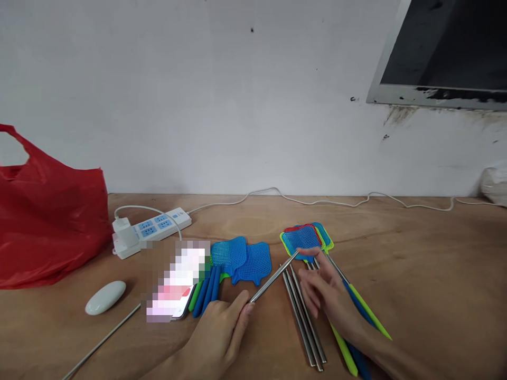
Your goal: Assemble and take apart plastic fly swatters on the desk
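Note:
My left hand [222, 330] is closed in a pinch on a thin metal rod [273, 278] that slants up and right toward a stack of fly swatter heads [307, 237]. My right hand [325, 295] lies over several more metal rods [304, 322], fingers apart, fingertips reaching the stack's blue top head near the rod's tip. Green and blue swatter handles [364, 311] run out from under this hand. Two loose blue swatter heads [241, 258] lie left of the rod, beside several blue and green handles [206, 295].
A red plastic bag [47, 216] stands at the left. A white power strip [150, 229] with a cable sits near the wall. A white oval object [105, 297], a phone [178, 295] and a long metal rod [99, 343] lie on the wooden table [435, 264].

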{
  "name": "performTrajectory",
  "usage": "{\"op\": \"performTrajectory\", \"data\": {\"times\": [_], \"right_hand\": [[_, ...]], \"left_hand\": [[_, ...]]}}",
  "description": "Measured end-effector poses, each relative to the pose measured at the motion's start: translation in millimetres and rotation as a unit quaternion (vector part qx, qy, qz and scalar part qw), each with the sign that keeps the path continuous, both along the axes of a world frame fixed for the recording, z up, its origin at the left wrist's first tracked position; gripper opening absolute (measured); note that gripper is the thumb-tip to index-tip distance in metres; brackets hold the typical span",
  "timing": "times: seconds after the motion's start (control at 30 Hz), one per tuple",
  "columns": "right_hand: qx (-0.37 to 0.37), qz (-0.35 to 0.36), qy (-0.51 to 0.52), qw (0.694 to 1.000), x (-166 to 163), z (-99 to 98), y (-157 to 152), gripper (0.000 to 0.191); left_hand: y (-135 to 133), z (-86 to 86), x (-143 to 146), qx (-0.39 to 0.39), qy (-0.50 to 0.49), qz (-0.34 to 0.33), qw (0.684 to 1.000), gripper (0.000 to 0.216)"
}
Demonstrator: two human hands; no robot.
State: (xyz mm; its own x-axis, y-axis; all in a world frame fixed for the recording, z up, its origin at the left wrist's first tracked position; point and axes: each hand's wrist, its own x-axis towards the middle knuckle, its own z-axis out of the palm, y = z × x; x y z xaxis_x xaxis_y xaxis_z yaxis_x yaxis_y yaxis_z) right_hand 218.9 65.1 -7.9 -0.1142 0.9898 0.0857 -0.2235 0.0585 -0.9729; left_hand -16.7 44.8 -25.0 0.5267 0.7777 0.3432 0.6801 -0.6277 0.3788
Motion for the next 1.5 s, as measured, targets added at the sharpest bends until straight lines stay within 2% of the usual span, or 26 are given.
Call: {"op": "performTrajectory", "data": {"times": [0.17, 0.33, 0.63, 0.73, 0.9, 1.03, 1.27, 1.4, 1.5], "right_hand": [[0.003, 0.061, -0.050, 0.997, -6, 0.0, -6, 0.039], [0.016, 0.059, -0.051, 0.997, -2, 1.2, -5, 0.038], [0.004, 0.069, 0.005, 0.998, 4, -4.5, -2, 0.043], [0.006, 0.062, 0.017, 0.998, 5, -4.8, -1, 0.039], [0.017, 0.036, -0.006, 0.999, 7, -1.5, 4, 0.033], [0.011, 0.016, -0.035, 0.999, 7, 0.3, 6, 0.032], [0.038, -0.102, 0.012, 0.994, 13, -2.2, 11, 0.018], [0.036, -0.104, 0.028, 0.993, 16, -2.5, 14, 0.014], [0.036, -0.095, 0.022, 0.995, 15, -2.1, 14, 0.014]], "left_hand": [[1, 0.3, 1, 0.015, 0.003, 0.014, 1.000, 0.034], [1, 4.3, 2, -0.021, 0.000, -0.005, 1.000, 0.033], [-1, -3.1, -1, 0.028, 0.018, 0.004, 0.999, 0.038], [-2, -0.8, -1, 0.018, 0.012, -0.003, 1.000, 0.038], [-2, 5.8, 2, -0.048, 0.026, -0.021, 0.998, 0.035], [1, 7.1, 6, -0.080, 0.021, -0.009, 0.997, 0.037], [6, 6.4, 8, -0.080, 0.020, 0.051, 0.995, 0.044], [6, 6.3, 8, -0.081, 0.039, 0.078, 0.993, 0.046], [7, 5.7, 8, -0.081, 0.043, 0.064, 0.994, 0.047]]}}
